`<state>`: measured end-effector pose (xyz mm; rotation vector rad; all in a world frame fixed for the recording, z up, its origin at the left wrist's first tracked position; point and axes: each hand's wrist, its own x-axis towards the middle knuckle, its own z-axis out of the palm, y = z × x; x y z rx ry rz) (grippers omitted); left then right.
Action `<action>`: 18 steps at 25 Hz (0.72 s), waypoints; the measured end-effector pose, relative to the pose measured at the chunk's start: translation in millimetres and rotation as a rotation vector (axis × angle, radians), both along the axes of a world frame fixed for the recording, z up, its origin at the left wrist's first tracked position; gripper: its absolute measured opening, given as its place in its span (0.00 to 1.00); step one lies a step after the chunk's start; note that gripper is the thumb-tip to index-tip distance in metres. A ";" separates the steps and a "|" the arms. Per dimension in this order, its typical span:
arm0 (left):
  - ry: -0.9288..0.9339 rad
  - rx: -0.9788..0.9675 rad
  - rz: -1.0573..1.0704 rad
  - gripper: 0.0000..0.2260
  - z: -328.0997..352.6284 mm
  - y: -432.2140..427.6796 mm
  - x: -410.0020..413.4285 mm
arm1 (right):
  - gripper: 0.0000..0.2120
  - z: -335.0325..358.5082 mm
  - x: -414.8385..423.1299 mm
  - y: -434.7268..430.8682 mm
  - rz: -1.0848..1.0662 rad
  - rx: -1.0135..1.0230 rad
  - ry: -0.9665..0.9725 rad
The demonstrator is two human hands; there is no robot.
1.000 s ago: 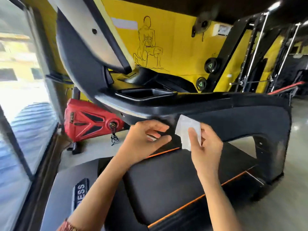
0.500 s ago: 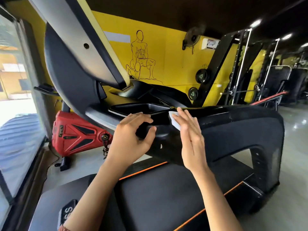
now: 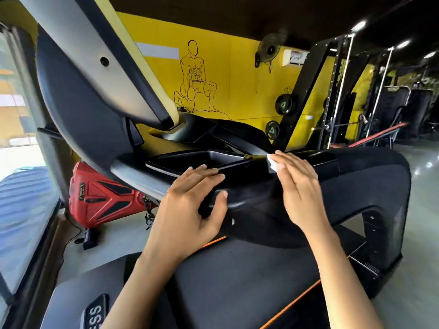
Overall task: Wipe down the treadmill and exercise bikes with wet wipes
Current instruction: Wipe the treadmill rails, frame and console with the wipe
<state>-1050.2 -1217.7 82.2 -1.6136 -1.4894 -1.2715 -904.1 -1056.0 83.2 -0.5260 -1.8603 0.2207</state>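
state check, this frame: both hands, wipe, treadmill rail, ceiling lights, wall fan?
left hand, fingers straight across the treadmill rail, thumb against its front edge
right hand, flat, fingers pressing the wipe onto the rail top
wipe, white, mostly hidden under the fingertips, lying on the rail
treadmill rail, black, both hands on it
ceiling lights, lit
wall fan, running or stopped: cannot tell

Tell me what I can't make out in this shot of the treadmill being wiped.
All in the head view:
1. The wet wipe is mostly hidden under the right hand; only a white corner shows.
2. The logo plate reads only "ESS"; the rest runs off the bottom edge.
3. The console panel is cut off by the top edge.
4. The wall notice is too small to read.
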 end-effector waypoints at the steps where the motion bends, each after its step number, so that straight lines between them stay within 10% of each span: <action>1: 0.012 0.002 0.009 0.15 0.2 1.9 2.5 | 0.22 2.6 -1.2 -0.5 -0.002 0.023 -0.039; 5: 0.115 -0.014 0.085 0.14 3.3 19.7 23.2 | 0.18 -0.4 -3.8 -13.2 0.270 0.207 -0.143; 18: 0.096 0.068 0.556 0.13 -2.7 67.2 87.9 | 0.19 -42.6 44.8 89.6 0.217 0.266 0.048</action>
